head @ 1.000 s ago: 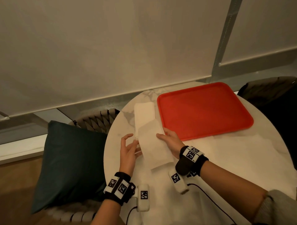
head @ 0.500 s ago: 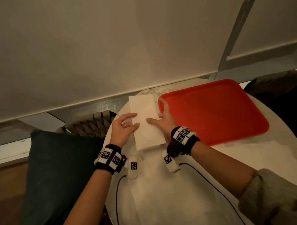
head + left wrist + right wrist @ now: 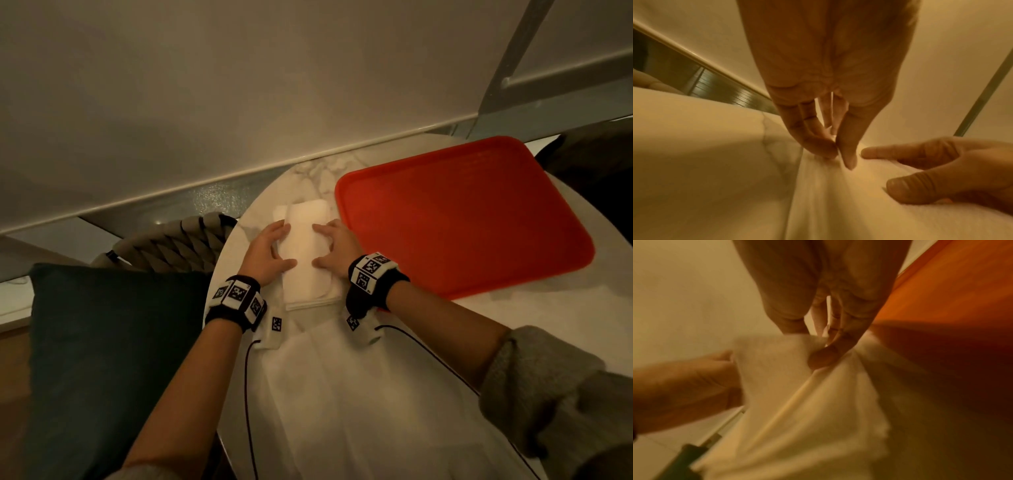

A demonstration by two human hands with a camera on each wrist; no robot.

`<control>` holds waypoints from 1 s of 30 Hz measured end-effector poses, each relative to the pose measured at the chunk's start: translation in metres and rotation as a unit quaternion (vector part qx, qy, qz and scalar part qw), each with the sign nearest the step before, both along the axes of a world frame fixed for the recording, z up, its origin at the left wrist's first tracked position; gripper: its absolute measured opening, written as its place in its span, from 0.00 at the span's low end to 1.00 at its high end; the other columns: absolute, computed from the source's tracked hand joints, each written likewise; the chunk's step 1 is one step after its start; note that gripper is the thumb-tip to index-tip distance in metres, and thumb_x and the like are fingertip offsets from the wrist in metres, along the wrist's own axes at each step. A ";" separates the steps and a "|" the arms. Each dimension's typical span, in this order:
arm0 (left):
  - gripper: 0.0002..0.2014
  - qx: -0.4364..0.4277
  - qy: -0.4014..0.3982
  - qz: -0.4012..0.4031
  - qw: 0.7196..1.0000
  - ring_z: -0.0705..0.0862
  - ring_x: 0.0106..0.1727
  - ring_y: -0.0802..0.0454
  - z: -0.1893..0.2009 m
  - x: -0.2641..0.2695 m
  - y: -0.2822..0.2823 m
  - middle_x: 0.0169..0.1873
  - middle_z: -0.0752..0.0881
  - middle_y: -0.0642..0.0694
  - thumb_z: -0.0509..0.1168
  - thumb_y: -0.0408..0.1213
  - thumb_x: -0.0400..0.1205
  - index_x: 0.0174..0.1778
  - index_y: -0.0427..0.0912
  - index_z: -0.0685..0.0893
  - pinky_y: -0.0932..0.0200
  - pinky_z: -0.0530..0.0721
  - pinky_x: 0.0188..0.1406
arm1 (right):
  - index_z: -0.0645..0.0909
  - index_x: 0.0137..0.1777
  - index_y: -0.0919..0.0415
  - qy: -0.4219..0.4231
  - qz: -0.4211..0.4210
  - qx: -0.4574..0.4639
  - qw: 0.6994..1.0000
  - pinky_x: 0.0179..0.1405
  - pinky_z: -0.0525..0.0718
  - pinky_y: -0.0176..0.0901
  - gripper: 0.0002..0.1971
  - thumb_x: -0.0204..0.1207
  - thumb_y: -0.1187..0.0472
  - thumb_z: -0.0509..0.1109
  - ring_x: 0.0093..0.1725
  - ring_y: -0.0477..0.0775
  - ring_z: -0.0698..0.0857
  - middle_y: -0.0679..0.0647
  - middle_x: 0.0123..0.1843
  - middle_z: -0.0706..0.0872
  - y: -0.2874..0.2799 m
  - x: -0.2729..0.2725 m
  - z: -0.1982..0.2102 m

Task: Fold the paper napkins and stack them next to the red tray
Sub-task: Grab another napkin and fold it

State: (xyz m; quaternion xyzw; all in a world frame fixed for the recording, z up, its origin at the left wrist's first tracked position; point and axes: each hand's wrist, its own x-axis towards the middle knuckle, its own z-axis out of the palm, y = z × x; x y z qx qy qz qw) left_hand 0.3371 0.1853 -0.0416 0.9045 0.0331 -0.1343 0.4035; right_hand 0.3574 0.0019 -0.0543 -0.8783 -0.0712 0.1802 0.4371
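Note:
A folded white napkin [image 3: 304,253] lies on top of a small stack of folded napkins [image 3: 329,296], just left of the red tray [image 3: 462,219] on the round marble table [image 3: 239,246]. My left hand [image 3: 284,245] rests on the napkin's left edge, thumb on top and fingers extended. My right hand [image 3: 322,245] rests on its right edge, index finger and thumb spread across the paper. In the left wrist view the left hand's fingertips [image 3: 847,160] touch the napkin's edge. The right wrist view is blurred; the right hand's fingers [image 3: 818,360] sit at a raised fold of paper.
Unfolded white napkins [image 3: 342,394] lie spread on the near part of the table. Black cables [image 3: 248,394] run along my arms. A woven chair [image 3: 171,246] with a dark teal cushion [image 3: 113,359] stands left of the table. A wall runs behind.
Both hands carried the folded napkin away from me, from the middle of the table onto the stack beside the tray, and now lie on its two sides.

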 end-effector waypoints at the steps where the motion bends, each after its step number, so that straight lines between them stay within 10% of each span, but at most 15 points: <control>1: 0.39 0.020 0.008 -0.008 1.000 0.82 0.58 0.43 -0.003 0.000 0.000 0.81 0.64 0.46 0.78 0.26 0.70 0.78 0.37 0.72 0.55 0.80 0.64 | 0.68 0.79 0.60 0.007 0.013 -0.028 1.000 0.65 0.74 0.41 0.42 0.65 0.62 0.82 0.59 0.54 0.75 0.57 0.67 0.70 0.000 0.000 -0.003; 6: 0.39 0.108 0.048 -0.015 0.993 0.60 0.83 0.44 -0.006 -0.006 -0.002 0.83 0.55 0.40 0.74 0.35 0.77 0.83 0.43 0.63 0.50 0.65 0.79 | 0.58 0.83 0.51 0.040 0.062 -0.110 0.991 0.72 0.71 0.46 0.44 0.71 0.56 0.77 0.69 0.60 0.71 0.60 0.72 0.62 -0.005 0.000 0.001; 13: 0.26 0.139 0.000 0.031 0.990 0.82 0.59 0.41 0.031 -0.057 -0.017 0.73 0.69 0.40 0.69 0.39 0.81 0.76 0.47 0.73 0.45 0.80 0.65 | 0.72 0.77 0.51 0.028 0.025 -0.025 0.999 0.61 0.73 0.38 0.34 0.70 0.59 0.78 0.57 0.52 0.73 0.54 0.58 0.67 -0.056 -0.033 0.043; 22: 0.15 0.124 -0.015 -0.007 0.992 0.79 0.60 0.47 0.022 -0.201 -0.090 0.60 0.79 0.46 0.69 0.39 0.80 0.63 0.46 0.82 0.50 0.80 0.62 | 0.83 0.62 0.51 -0.017 0.006 -0.018 1.000 0.51 0.74 0.38 0.21 0.68 0.61 0.80 0.38 0.38 0.73 0.51 0.53 0.74 -0.153 -0.120 0.068; 26: 0.16 0.120 -0.003 -0.014 0.993 0.76 0.64 0.49 0.004 -0.246 -0.126 0.62 0.79 0.49 0.67 0.41 0.81 0.65 0.46 0.80 0.58 0.75 0.63 | 0.83 0.59 0.50 0.010 0.046 -0.057 0.997 0.48 0.78 0.38 0.18 0.70 0.58 0.79 0.47 0.50 0.83 0.50 0.57 0.76 -0.180 -0.170 0.054; 30: 0.26 0.157 -0.006 -0.023 0.987 0.68 0.77 0.48 -0.010 -0.264 -0.155 0.77 0.70 0.48 0.65 0.48 0.82 0.77 0.46 0.72 0.51 0.70 0.74 | 0.82 0.65 0.51 0.019 0.119 -0.106 0.987 0.66 0.72 0.38 0.23 0.69 0.54 0.79 0.69 0.50 0.76 0.49 0.70 0.75 -0.192 -0.214 0.036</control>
